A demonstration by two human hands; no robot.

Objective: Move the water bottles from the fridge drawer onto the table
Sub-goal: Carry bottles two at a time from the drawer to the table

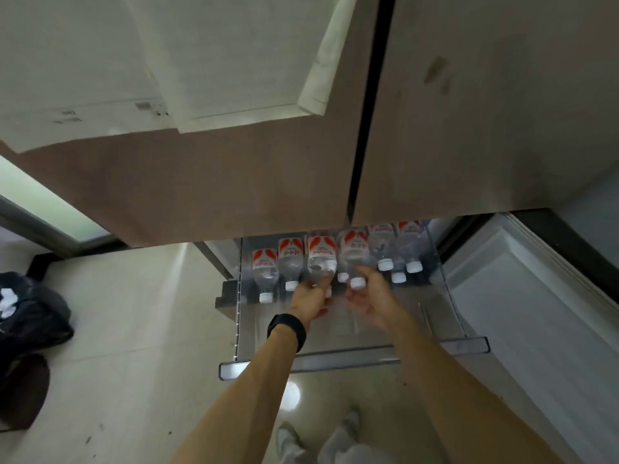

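Several clear water bottles with red-and-white labels and white caps lie side by side in the pulled-out clear fridge drawer (442,346), caps toward me. My left hand (310,299), with a black watch on its wrist, grips the neck of one middle water bottle (321,257), which is lifted slightly above its neighbours. My right hand (373,296) curls around the neck of the bottle beside it (353,247), just behind its cap; the hand is blurred. Other bottles lie at the left (265,266) and right (410,244) of the drawer. No table is in view.
Closed brown fridge doors (234,182) hang over the back of the drawer, with papers stuck on them. An open white lower door (536,296) stands to the right. A dark bag (30,316) lies on the tiled floor at left. My feet (318,437) are below the drawer.
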